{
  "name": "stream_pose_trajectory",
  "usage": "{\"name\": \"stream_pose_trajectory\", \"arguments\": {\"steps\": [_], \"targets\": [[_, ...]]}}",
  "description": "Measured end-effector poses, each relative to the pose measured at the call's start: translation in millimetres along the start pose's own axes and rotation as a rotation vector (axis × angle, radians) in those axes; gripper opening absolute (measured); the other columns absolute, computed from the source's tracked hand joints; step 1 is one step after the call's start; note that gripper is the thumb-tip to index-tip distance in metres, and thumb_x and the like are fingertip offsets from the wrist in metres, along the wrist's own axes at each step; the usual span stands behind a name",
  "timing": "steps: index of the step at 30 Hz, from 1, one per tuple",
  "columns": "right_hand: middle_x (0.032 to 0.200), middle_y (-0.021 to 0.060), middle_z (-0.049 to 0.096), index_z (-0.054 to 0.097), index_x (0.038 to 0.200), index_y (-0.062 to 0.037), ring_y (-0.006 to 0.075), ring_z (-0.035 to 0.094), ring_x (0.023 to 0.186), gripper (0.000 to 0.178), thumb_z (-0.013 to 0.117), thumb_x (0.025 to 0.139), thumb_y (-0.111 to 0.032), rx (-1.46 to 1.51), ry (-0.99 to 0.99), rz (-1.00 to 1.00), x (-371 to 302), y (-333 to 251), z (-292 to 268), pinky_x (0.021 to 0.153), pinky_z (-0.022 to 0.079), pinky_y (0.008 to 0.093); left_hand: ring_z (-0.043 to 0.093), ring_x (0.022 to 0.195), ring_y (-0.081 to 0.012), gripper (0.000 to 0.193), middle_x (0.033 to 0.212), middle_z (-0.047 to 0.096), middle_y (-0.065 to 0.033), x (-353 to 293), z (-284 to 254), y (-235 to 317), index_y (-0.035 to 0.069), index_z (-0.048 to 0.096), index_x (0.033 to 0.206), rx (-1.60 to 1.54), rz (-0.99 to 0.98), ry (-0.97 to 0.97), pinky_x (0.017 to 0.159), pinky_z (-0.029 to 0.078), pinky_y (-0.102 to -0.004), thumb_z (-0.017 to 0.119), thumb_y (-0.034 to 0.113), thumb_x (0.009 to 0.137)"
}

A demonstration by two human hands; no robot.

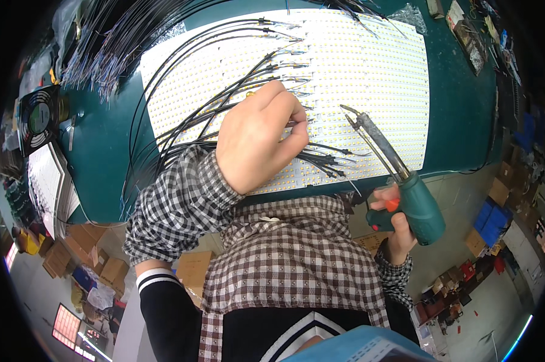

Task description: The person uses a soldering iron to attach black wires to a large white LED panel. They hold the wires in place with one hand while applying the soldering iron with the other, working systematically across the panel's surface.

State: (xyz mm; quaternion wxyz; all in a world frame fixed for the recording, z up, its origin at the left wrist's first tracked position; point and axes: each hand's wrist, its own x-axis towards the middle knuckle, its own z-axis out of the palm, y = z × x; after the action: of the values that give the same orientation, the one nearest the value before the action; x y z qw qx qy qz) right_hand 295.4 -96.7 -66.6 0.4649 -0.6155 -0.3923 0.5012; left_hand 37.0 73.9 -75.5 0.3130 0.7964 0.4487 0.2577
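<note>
A sheet of white LED boards (369, 78) dotted with rows of small yellow LEDs lies on the green tabletop. Black cables (209, 30) with thin bare-ended wires stretch across its left half, their ends near the middle seam. Over these cables, my left hand (260, 136) is closed, thumb and forefinger pinching a thin wire at the seam; the fingers partly hide it. In my right hand (399, 226) is a green soldering gun (420, 208) with a red trigger. Its metal tip points up and left over the right part of the boards, apart from my left hand.
A thick bundle of cables (112, 48) lies at the far left. By the left edge are a black fan (40, 119) and a stack of white boards (49, 187). A worn box (467, 39) sits at the far right; cardboard boxes (100, 262) stand on the floor.
</note>
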Motion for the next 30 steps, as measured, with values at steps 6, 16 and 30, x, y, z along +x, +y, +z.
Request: {"name": "stream_pose_trajectory", "arguments": {"steps": [6,16,30], "targets": [[0.104,0.0165,0.067,0.06,0.123,0.0106,0.028,0.069,0.095,0.059,0.072,0.093,-0.038,0.083,-0.044,0.039,-2.7,0.4,0.0,0.08,0.06,0.0404,0.061,0.066,-0.0205,0.011,0.082,0.058,-0.007,0.0,1.4,-0.7,0.003,0.062,0.084,-0.052,-0.035,0.005,0.058,0.051,-0.0307,0.073,0.001,0.079],[0.095,0.0116,0.076,0.061,0.128,0.0093,0.0198,0.073,0.088,0.065,0.091,0.079,-0.022,-0.031,-0.073,-0.009,-7.8,20.4,-12.0,0.083,0.059,0.0335,0.059,0.065,-0.0221,0.011,0.081,0.057,-0.0075,1.1,2.1,-1.2,0.003,0.062,0.083,-0.03,0.002,-0.003,0.058,0.049,-0.0326,0.072,0.002,0.078],[0.093,0.0096,0.075,0.061,0.127,0.0107,0.0175,0.073,0.087,0.066,0.092,0.078,-0.02,0.02,-0.063,0.029,-7.1,18.2,-5.2,0.082,0.06,0.0311,0.057,0.062,-0.0213,0.011,0.081,0.057,-0.0069,1.6,3.4,-1.5,0.003,0.061,0.082,-0.03,0.001,0.004,0.056,0.048,-0.0327,0.071,0.001,0.078]]}}
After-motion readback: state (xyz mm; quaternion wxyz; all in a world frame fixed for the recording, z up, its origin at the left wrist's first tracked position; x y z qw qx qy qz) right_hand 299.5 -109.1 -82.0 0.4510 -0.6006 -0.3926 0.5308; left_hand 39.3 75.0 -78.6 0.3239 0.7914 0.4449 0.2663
